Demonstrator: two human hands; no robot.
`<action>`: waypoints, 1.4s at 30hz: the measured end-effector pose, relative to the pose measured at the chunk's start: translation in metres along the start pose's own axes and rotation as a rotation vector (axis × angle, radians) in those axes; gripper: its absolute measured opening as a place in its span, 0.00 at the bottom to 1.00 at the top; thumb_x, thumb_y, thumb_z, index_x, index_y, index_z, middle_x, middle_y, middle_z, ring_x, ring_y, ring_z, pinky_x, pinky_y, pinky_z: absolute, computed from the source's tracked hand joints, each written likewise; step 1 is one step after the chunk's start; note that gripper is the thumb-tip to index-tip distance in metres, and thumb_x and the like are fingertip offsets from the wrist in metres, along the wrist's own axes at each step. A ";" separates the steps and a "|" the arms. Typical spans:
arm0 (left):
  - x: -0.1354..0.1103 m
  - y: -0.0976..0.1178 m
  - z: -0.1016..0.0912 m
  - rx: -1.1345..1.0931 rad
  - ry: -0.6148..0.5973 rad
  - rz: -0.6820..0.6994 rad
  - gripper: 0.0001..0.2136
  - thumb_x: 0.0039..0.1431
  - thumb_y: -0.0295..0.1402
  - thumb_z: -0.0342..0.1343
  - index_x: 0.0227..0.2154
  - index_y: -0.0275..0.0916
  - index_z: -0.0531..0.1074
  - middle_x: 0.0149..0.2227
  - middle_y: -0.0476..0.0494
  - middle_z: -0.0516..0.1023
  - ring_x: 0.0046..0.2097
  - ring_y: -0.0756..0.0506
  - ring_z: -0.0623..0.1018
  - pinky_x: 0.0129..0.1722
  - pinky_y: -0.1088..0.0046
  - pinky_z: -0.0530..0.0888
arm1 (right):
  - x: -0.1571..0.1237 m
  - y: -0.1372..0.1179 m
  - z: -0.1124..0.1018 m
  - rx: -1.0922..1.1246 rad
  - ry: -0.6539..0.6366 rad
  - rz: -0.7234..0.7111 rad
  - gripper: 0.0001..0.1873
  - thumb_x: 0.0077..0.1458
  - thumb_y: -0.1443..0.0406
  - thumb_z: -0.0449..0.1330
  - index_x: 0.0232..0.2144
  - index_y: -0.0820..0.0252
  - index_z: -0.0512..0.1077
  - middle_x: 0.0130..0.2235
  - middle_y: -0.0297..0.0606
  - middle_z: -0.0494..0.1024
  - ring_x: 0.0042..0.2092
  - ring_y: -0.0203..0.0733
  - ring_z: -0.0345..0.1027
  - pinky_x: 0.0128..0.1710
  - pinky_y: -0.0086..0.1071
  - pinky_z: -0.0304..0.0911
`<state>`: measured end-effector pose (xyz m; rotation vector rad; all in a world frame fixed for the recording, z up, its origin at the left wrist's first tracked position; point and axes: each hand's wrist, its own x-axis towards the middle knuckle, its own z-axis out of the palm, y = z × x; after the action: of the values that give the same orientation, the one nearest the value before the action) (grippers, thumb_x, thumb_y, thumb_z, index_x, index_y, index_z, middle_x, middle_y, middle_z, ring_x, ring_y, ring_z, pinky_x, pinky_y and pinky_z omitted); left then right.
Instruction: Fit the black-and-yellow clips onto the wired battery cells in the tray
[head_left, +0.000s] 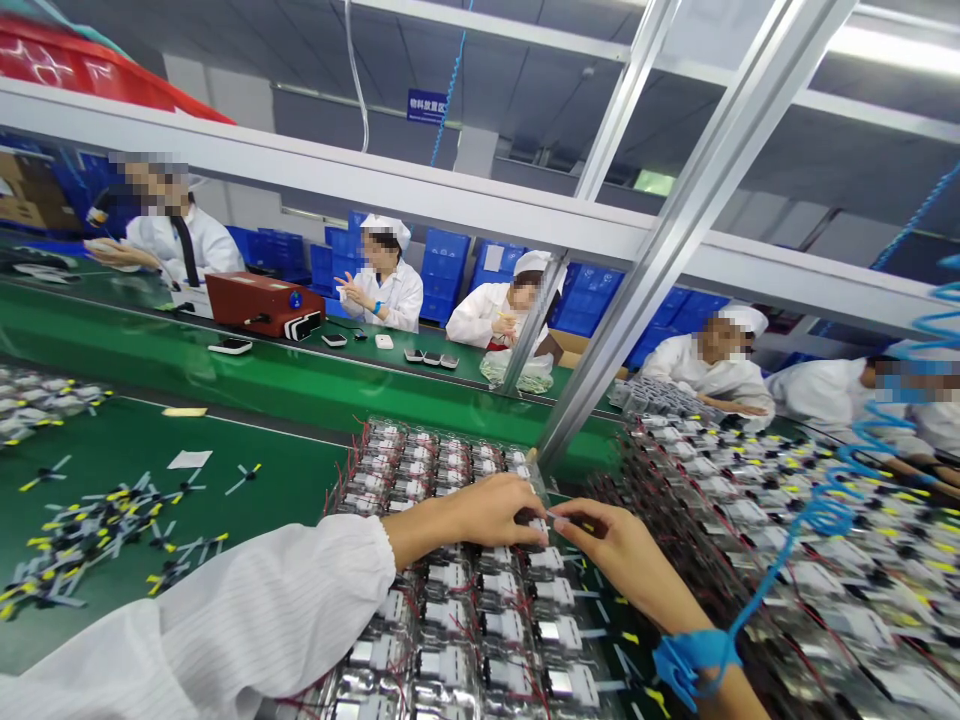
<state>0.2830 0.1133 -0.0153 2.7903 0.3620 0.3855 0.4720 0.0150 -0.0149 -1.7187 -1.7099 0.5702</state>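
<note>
My left hand point(487, 508) reaches over a clear plastic tray of small white-and-silver parts with red wires point(502, 625). Its fingers curl around something at the tray's right column that I cannot make out. Just to the right, my right hand point(619, 545) pinches the end of a small pale strip point(553, 514) between thumb and fingertips. The two hands' fingertips nearly meet there. A blue wrist strap point(694, 665) with a coiled cord circles my right wrist. Below my right hand lie loose pale strips with yellow ends point(630, 637).
Loose pale strips with black and yellow pieces point(105, 530) are heaped on the green table point(247, 435) at left. Stacked filled trays point(810, 540) stand at right. A slanted metal post point(660, 250) rises ahead. Several co-workers in white sit across the line behind a red box point(255, 300).
</note>
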 end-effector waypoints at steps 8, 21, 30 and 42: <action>0.001 -0.003 0.003 -0.019 0.008 0.012 0.16 0.60 0.43 0.60 0.44 0.37 0.78 0.40 0.43 0.80 0.44 0.44 0.77 0.44 0.72 0.68 | -0.003 -0.004 -0.005 -0.064 -0.066 -0.035 0.16 0.53 0.52 0.57 0.32 0.55 0.78 0.35 0.36 0.80 0.39 0.49 0.72 0.40 0.36 0.61; 0.002 -0.004 0.005 -0.031 -0.004 0.025 0.15 0.60 0.42 0.59 0.43 0.37 0.78 0.39 0.43 0.80 0.44 0.44 0.77 0.44 0.71 0.68 | -0.004 -0.002 -0.002 -0.066 -0.113 -0.057 0.15 0.54 0.54 0.55 0.31 0.56 0.76 0.37 0.37 0.80 0.40 0.49 0.71 0.42 0.36 0.60; 0.003 -0.007 0.009 -0.065 0.003 -0.004 0.14 0.59 0.42 0.60 0.41 0.38 0.78 0.39 0.44 0.81 0.43 0.44 0.78 0.44 0.72 0.68 | -0.004 0.002 0.002 -0.010 -0.118 -0.036 0.17 0.55 0.52 0.55 0.32 0.57 0.76 0.36 0.38 0.80 0.39 0.49 0.71 0.41 0.36 0.61; 0.005 -0.006 0.008 -0.100 0.016 -0.036 0.12 0.58 0.41 0.61 0.39 0.40 0.79 0.36 0.45 0.81 0.41 0.45 0.78 0.41 0.73 0.69 | -0.008 -0.001 0.003 -0.012 -0.084 -0.012 0.18 0.53 0.51 0.56 0.31 0.57 0.77 0.37 0.39 0.81 0.40 0.51 0.72 0.43 0.38 0.62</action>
<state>0.2891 0.1180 -0.0237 2.6811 0.3860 0.4066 0.4684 0.0072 -0.0172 -1.7139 -1.7843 0.6362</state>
